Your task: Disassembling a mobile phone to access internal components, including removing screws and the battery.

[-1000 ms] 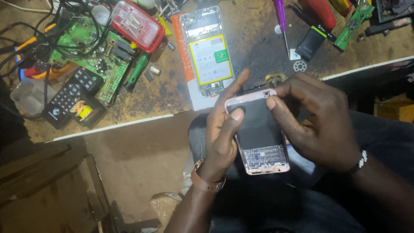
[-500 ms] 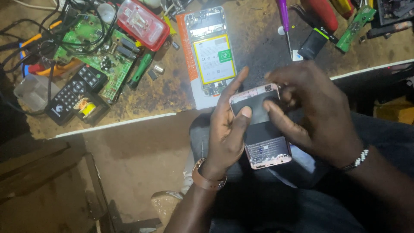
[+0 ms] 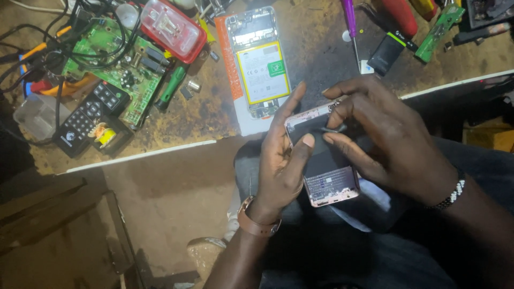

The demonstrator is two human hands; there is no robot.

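Overhead, cluttered brown workbench (image 3: 176, 128), white front edge, dim floor (image 3: 160, 214) below.

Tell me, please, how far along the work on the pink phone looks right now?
Done: the pink phone has its back off, its lower board exposed. In hand: the left hand grips its edge while the right hand works a small dark part at the top end. Left: it remains open, as does the second opened phone on the workbench.

Pink-framed phone (image 3: 321, 160) in the grip; above it, opened phone with yellow battery (image 3: 263, 72); far left, green circuit board (image 3: 115, 69), red case (image 3: 172, 28), black remote (image 3: 90, 118).
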